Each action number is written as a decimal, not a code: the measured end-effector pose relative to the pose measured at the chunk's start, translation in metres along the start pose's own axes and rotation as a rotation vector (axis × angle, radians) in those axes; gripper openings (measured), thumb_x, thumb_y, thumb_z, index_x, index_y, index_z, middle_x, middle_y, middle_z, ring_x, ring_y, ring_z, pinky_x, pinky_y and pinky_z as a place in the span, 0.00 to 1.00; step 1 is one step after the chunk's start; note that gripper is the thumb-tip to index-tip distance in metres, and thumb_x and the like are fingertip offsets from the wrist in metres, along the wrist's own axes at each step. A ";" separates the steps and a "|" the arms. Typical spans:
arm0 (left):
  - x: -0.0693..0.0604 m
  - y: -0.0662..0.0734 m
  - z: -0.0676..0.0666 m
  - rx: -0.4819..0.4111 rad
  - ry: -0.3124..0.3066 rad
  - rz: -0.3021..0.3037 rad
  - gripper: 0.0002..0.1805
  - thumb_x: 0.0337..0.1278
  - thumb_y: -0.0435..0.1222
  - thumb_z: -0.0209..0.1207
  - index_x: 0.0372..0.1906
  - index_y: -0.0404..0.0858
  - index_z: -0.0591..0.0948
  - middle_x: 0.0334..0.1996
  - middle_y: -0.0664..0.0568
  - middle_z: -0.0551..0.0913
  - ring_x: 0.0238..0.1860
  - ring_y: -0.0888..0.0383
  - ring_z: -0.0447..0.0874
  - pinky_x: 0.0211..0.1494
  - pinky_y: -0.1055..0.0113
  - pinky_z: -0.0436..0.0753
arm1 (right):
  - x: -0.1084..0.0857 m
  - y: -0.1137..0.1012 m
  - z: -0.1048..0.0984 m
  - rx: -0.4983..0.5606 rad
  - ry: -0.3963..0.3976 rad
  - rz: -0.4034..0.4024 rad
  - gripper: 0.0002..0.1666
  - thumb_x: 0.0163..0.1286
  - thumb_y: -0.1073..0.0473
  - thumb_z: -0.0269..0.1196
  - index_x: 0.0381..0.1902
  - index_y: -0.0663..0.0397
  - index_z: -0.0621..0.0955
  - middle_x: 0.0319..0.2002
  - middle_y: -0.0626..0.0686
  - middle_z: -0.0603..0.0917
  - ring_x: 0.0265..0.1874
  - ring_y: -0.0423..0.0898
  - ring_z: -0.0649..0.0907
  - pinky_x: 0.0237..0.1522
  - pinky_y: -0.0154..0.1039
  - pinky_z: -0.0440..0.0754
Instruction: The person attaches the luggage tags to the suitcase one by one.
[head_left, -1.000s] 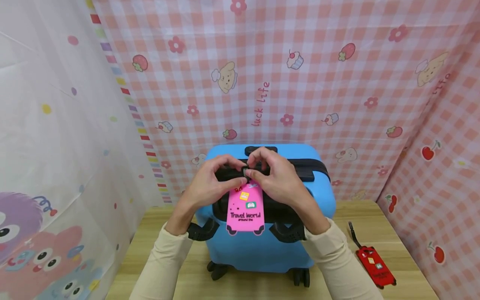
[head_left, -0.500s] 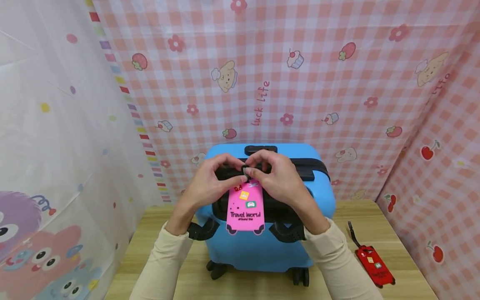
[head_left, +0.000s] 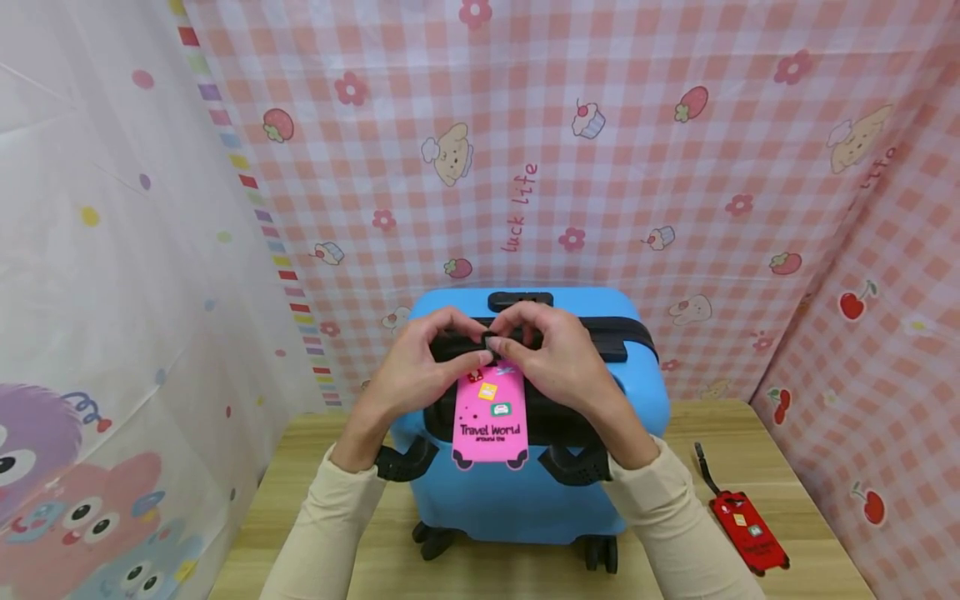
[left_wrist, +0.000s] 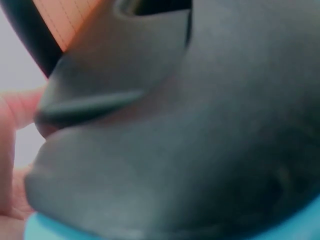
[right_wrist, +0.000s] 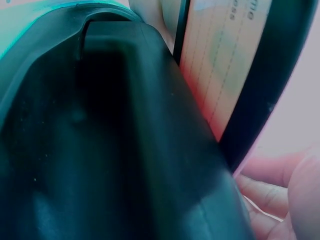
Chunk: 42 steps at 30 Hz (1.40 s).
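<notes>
In the head view, a pink luggage tag (head_left: 491, 421) reading "Travel World" hangs in front of a blue suitcase (head_left: 517, 504). My left hand (head_left: 420, 362) and right hand (head_left: 562, 358) meet above it, thumbs and fingertips pinching its black strap (head_left: 492, 347) by the suitcase's black top handle (head_left: 609, 347). How the strap runs behind the fingers is hidden. The right wrist view shows the tag's lined back card (right_wrist: 217, 65) beside black plastic. Black plastic fills most of the left wrist view, with part of my hand (left_wrist: 15, 150) at its left edge.
A red luggage tag (head_left: 750, 533) with a black strap lies on the wooden table (head_left: 322, 500), right of the suitcase. Pink checked cloth (head_left: 420, 150) hangs close behind and at the right. A white printed sheet (head_left: 150, 275) hangs at the left.
Both hands keep almost the same place and pinch. The fingertips shift only slightly at the strap; the pink luggage tag and the suitcase stay where they were.
</notes>
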<state>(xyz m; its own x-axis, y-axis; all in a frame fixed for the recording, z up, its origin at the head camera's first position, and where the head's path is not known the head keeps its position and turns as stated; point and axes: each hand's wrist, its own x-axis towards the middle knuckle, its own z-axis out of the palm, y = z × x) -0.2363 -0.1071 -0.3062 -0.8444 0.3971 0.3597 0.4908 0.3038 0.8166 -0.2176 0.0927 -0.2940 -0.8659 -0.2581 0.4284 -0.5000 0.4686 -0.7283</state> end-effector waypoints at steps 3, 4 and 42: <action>0.000 0.000 0.000 -0.013 -0.003 0.005 0.11 0.59 0.35 0.67 0.45 0.41 0.82 0.43 0.51 0.84 0.40 0.54 0.83 0.45 0.56 0.82 | 0.000 0.001 -0.001 0.012 -0.018 -0.013 0.07 0.66 0.58 0.68 0.42 0.50 0.84 0.31 0.50 0.78 0.31 0.47 0.73 0.26 0.40 0.69; 0.000 0.000 0.000 -0.014 -0.004 0.006 0.10 0.59 0.35 0.67 0.45 0.41 0.82 0.43 0.51 0.84 0.39 0.54 0.83 0.45 0.56 0.82 | -0.001 0.001 -0.002 0.016 -0.023 -0.017 0.08 0.66 0.58 0.68 0.43 0.50 0.84 0.32 0.50 0.78 0.32 0.47 0.73 0.26 0.40 0.69; 0.000 -0.001 -0.003 -0.015 -0.003 0.008 0.11 0.60 0.37 0.67 0.46 0.43 0.83 0.42 0.52 0.84 0.39 0.54 0.81 0.42 0.56 0.82 | -0.003 0.002 -0.001 0.010 -0.030 -0.029 0.11 0.66 0.60 0.68 0.46 0.51 0.82 0.41 0.48 0.82 0.37 0.48 0.72 0.33 0.43 0.69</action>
<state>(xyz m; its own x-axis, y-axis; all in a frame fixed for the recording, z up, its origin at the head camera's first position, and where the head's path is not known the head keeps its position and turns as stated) -0.2370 -0.1104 -0.3057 -0.8398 0.4017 0.3651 0.4943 0.2878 0.8203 -0.2159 0.0952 -0.2960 -0.8508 -0.2973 0.4334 -0.5252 0.4522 -0.7209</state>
